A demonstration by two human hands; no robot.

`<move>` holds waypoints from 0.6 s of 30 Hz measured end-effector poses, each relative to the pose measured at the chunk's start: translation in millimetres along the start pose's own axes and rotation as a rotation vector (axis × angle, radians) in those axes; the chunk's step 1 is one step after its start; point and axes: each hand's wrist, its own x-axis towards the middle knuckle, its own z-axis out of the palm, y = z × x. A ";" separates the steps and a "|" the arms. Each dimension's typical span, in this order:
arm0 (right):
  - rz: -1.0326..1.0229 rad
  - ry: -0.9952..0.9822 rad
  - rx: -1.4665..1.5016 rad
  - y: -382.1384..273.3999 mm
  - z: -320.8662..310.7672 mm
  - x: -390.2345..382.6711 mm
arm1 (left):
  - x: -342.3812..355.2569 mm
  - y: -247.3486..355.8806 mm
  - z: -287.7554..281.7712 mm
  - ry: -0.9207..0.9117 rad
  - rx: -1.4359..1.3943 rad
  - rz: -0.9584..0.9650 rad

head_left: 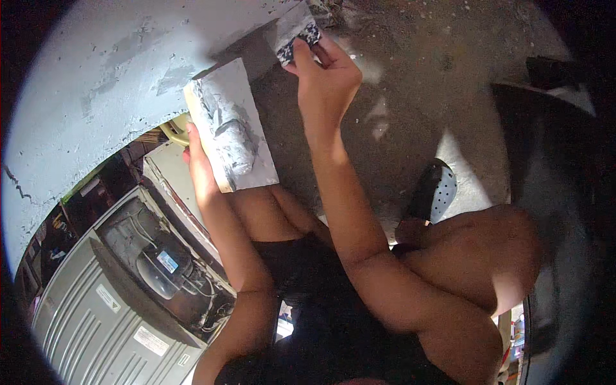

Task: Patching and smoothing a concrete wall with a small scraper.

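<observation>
My left hand (196, 151) is closed around the near left side of a flat rectangular plaster float (260, 138), held with its broad face up. A yellow curved handle (172, 130) shows beside those fingers, below the board. On that face sits a lump of wet grey-white putty (236, 146), smeared toward the far left edge. Farther off, my right hand (327, 74) pinches a scraper (299, 43) with a dark, white-spattered grip. Its pale flat blade points away, close to the foot of the wall; whether the blade touches the wall is hard to tell.
A pale blue-white wall (109, 70) with darker grey patches and a crack rises at the left. Below it stands a grey appliance (96, 308) with an exposed compressor (160, 273). Brown rough floor (410, 83) lies ahead; a perforated clog (443, 189) is at the right.
</observation>
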 end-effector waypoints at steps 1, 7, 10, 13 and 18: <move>0.014 0.008 -0.003 -2.2 -0.4 -3.6 | -2.0 0.6 2.5 -0.024 -0.005 -0.003; -0.009 -0.007 0.029 1.0 7.7 0.9 | -5.4 4.0 -0.9 0.025 -0.001 0.004; 0.021 -0.010 0.057 -0.8 14.2 -0.9 | -6.0 4.8 -3.9 0.025 0.008 0.003; 0.045 -0.034 0.062 -4.8 19.5 -1.6 | -8.3 6.7 -1.3 -0.053 -0.016 -0.019; 0.027 -0.087 0.044 -8.4 31.8 -2.0 | -18.4 16.5 10.8 -0.155 -0.043 -0.038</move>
